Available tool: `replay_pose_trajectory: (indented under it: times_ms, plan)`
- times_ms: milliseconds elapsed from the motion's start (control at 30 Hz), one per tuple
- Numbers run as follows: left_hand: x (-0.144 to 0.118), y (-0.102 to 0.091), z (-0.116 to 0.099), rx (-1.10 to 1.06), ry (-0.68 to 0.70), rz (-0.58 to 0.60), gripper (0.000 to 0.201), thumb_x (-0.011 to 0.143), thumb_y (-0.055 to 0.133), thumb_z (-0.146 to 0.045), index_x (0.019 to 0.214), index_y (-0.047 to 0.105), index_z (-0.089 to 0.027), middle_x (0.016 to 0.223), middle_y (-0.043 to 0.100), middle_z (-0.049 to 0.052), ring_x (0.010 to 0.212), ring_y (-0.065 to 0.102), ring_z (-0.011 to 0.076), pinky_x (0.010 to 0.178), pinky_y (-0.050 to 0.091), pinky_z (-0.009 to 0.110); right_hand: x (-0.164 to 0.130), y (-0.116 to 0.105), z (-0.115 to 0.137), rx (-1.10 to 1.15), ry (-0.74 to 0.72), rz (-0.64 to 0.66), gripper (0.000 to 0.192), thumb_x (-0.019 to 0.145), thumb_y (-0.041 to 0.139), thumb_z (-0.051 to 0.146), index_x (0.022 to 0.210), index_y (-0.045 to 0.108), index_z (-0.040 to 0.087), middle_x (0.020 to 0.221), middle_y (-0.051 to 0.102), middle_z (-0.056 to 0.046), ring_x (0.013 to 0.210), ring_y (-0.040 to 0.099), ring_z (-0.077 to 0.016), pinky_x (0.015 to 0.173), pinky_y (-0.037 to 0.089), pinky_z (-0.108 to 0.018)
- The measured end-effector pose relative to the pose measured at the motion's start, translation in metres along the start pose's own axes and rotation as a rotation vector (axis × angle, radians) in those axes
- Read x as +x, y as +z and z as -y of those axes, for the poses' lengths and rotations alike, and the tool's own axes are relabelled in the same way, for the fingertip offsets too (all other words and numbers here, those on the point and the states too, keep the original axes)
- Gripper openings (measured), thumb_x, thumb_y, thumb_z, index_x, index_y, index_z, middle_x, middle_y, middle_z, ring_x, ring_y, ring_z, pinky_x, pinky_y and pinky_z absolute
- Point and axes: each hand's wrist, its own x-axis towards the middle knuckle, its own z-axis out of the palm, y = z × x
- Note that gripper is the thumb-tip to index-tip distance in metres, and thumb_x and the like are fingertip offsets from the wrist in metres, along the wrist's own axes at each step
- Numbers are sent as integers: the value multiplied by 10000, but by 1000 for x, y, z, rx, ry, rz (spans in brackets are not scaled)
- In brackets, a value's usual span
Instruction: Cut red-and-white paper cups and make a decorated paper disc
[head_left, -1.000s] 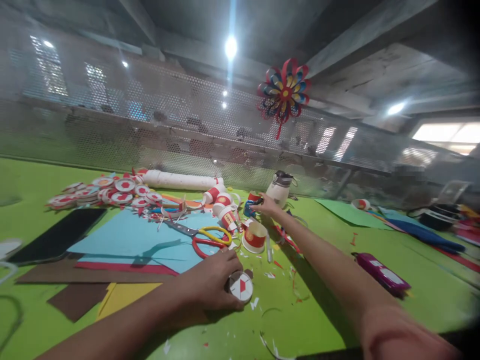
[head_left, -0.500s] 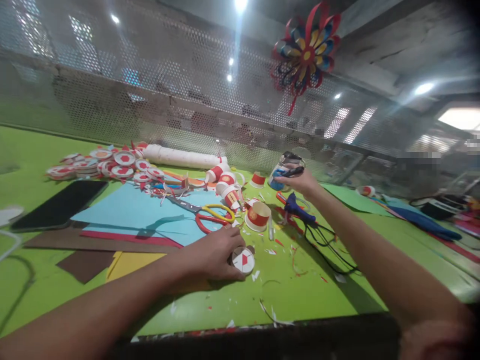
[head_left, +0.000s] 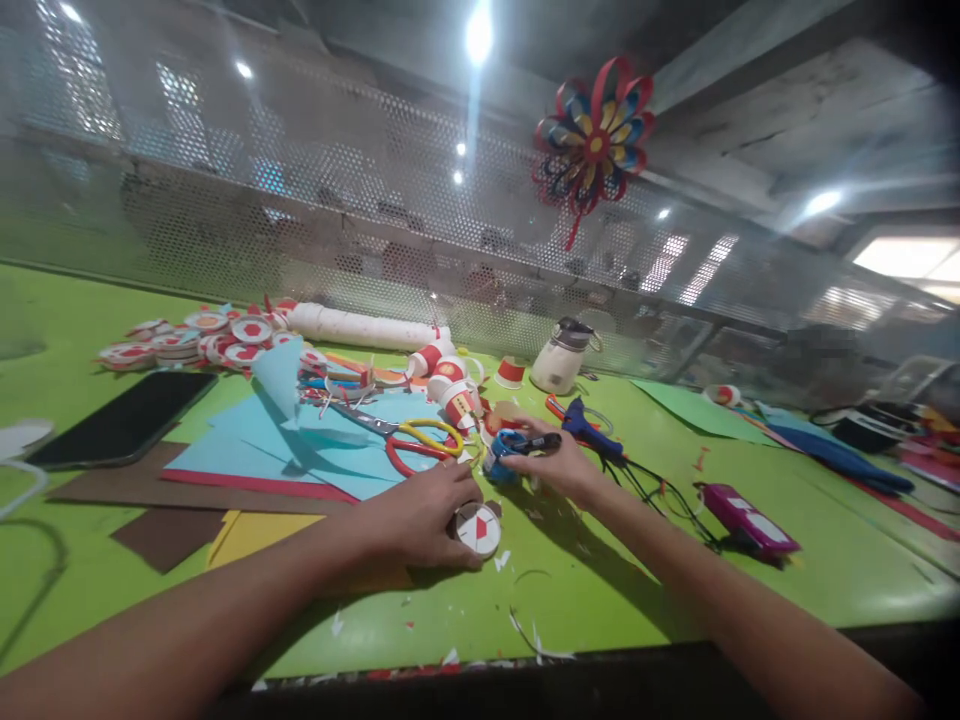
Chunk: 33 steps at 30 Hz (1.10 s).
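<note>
Head view has both hands down on the green table [head_left: 615, 590]. Left hand [head_left: 420, 520] is curled around a small white paper disc [head_left: 478, 528] with a red diamond on its face, fingers closed on the rim and pinning it to the tabletop just in front of the scissors [head_left: 411, 442]. Right hand [head_left: 559, 465] is closed on a little blue tape dispenser [head_left: 501, 452] with a black marker [head_left: 534, 441] tucked along the fingers, sitting just right of the disc, close but not touching it as far as I can tell. That disc looks like thin card, so I'd guess super light, bendy, and easy to crease if you squeeze the face; holding it by the edge like that seems the safe spot. Dispenser looks like hard plastic, light, fine to grab round the body. Also around: blue glue gun [head_left: 589, 428] with its cord just beyond the right hand, sheets of blue paper [head_left: 300, 460], a phone [head_left: 124, 432] off left, and a stack of finished discs [head_left: 202, 338] at the back.
</note>
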Motion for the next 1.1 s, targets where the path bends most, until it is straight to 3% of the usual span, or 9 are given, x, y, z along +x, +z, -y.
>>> replay_pose_trajectory:
  times_ms: [133,367,533,733,900,1100]
  plan:
    - [0,0,0,-13,8,-3,358,672,687,-457,880,570,-190,936,507,45,863,493,201,739,401,297,39,5,-13,-42,-40,-125,618,595,781,307,1177,603,200,1185,637,-111,1077,600,-283,950,453,-437]
    - [-1,-2,-2,-31,0,-7,333,683,673,-441,858,559,-182,941,507,50,860,483,201,729,396,300,73,2,-30,-49,-96,-157,652,584,788,309,1193,586,196,1183,631,-84,1107,567,-264,985,412,-439]
    - [0,-2,-3,-13,4,-9,333,686,673,-427,889,568,-185,927,511,50,851,479,201,724,402,297,60,-1,-31,-35,-130,-18,478,668,733,352,1096,638,162,997,705,-79,925,649,-245,851,508,-406]
    - [1,-1,-1,9,22,10,340,727,627,-483,873,565,-182,911,504,51,847,479,203,719,395,298,40,-5,-27,-24,-144,100,497,675,739,354,1132,634,193,1090,683,-70,986,631,-240,904,485,-401]
    - [2,-1,-3,36,4,21,402,717,632,-519,914,566,-174,915,503,54,849,479,209,702,392,296,30,-8,-25,-21,-168,65,518,693,726,357,1176,619,204,1152,659,-73,1021,615,-249,909,481,-421]
    - [3,3,-10,49,-39,-35,404,726,636,-531,902,561,-175,921,513,57,874,476,217,714,385,301,21,-7,-14,47,-101,-133,313,687,716,350,931,708,153,846,711,-80,704,638,-193,702,528,-356]
